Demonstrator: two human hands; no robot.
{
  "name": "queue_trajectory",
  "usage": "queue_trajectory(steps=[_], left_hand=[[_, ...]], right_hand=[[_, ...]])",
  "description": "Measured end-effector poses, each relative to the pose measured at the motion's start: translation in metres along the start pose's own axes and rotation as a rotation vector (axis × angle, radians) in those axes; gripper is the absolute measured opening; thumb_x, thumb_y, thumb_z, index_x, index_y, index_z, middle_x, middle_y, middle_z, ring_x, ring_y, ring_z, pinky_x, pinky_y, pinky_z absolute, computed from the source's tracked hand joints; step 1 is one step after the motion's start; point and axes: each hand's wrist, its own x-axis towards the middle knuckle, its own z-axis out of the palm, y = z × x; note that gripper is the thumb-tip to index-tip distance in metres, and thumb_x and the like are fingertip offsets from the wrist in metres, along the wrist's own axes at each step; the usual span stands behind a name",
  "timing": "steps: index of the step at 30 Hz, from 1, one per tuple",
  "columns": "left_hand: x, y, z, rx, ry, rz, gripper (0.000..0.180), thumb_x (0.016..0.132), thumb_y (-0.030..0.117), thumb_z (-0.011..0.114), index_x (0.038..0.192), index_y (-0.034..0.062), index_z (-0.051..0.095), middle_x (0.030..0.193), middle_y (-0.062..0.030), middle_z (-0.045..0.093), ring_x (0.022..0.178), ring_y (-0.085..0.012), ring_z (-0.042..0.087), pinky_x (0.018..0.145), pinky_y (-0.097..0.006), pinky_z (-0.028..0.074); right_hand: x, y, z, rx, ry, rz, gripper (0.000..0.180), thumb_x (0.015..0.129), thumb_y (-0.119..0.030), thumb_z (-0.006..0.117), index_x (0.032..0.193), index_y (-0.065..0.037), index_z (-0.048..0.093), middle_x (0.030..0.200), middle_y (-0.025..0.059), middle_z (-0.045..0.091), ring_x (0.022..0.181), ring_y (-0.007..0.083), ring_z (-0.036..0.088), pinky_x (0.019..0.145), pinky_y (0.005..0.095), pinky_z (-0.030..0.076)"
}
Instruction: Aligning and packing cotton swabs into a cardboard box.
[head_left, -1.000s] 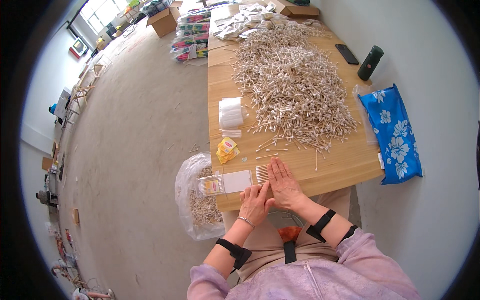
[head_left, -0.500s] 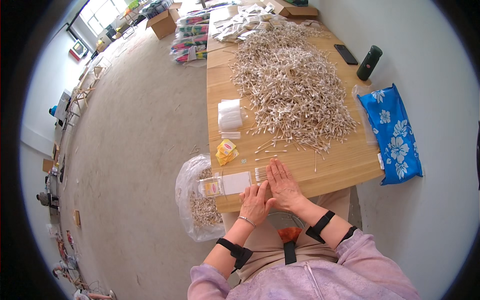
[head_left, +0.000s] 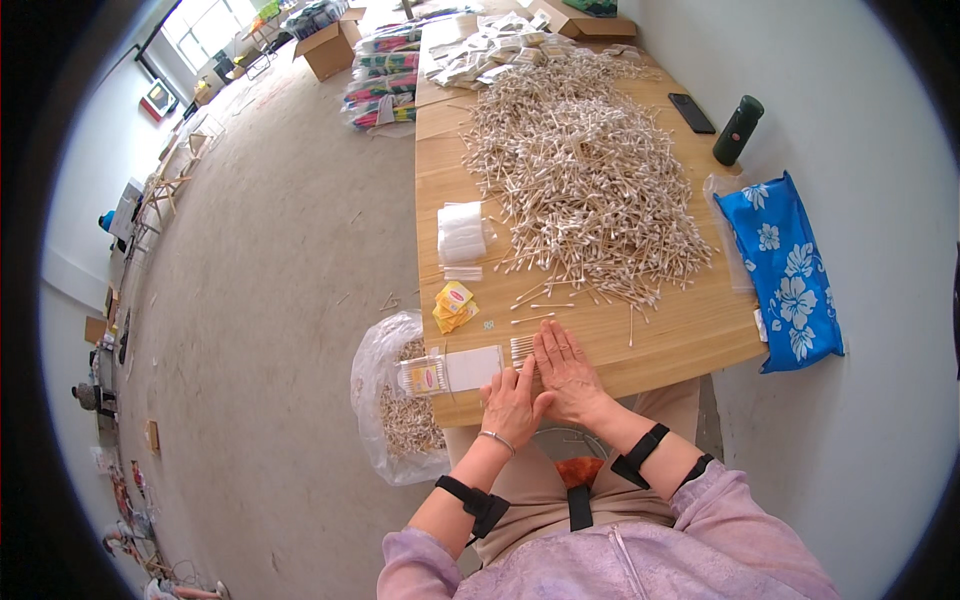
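A small row of cotton swabs (head_left: 521,347) lies side by side near the table's front edge. Flat against its right end rests my right hand (head_left: 570,380), fingers stretched and together. My left hand (head_left: 510,405) is bent over the near side of the row, its fingertips by the swabs and its thumb close to the right hand; nothing shows in its grasp. To the left lies a clear bag (head_left: 424,374) filled with swabs and a yellow card, its pale flap (head_left: 473,368) reaching toward my left fingers. The swabs' ends under my hands are hidden.
A large heap of loose swabs (head_left: 590,170) covers the table's middle. Along the left edge sit clear bags (head_left: 460,232) and yellow cards (head_left: 455,306). A phone (head_left: 691,113), dark green bottle (head_left: 738,130) and blue floral pack (head_left: 790,270) line the right. A plastic sack (head_left: 375,440) stands below left.
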Motion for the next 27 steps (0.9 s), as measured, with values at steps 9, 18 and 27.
queue_trajectory(steps=[9, 18, 27], left_hand=[[0.006, 0.004, -0.004, -0.078, -0.041, -0.095, 0.064, 0.090, 0.046, 0.051, 0.142, 0.0111, 0.036, 0.102, -0.0107, 0.052, 0.097, -0.0287, 0.048, 0.082, -0.042, 0.033], [0.010, 0.006, -0.009, -0.070, -0.087, -0.107, 0.061, 0.091, 0.039, 0.051, 0.143, 0.0111, 0.034, 0.105, -0.0111, 0.054, 0.101, -0.0300, 0.050, 0.083, -0.046, 0.036], [0.019, 0.006, -0.011, -0.056, -0.177, -0.176, 0.060, 0.090, 0.022, 0.051, 0.145, 0.0128, 0.030, 0.114, -0.0092, 0.057, 0.105, -0.0268, 0.053, 0.086, -0.045, 0.035]], right_hand=[[0.000, -0.001, -0.003, -0.005, 0.001, -0.010, 0.085, 0.079, -0.038, 0.048, 0.143, 0.011, 0.018, 0.151, 0.0287, 0.014, 0.143, 0.0385, 0.009, 0.117, 0.0451, 0.005], [0.000, 0.000, 0.001, 0.019, 0.045, 0.006, 0.081, 0.080, -0.036, 0.046, 0.142, 0.011, 0.021, 0.150, 0.0293, 0.016, 0.143, 0.0387, 0.011, 0.117, 0.0457, 0.006], [0.000, -0.002, -0.005, 0.071, 0.049, 0.000, 0.091, 0.075, -0.042, 0.058, 0.142, 0.009, 0.022, 0.150, 0.0286, 0.016, 0.142, 0.0385, 0.012, 0.117, 0.0456, 0.008]])
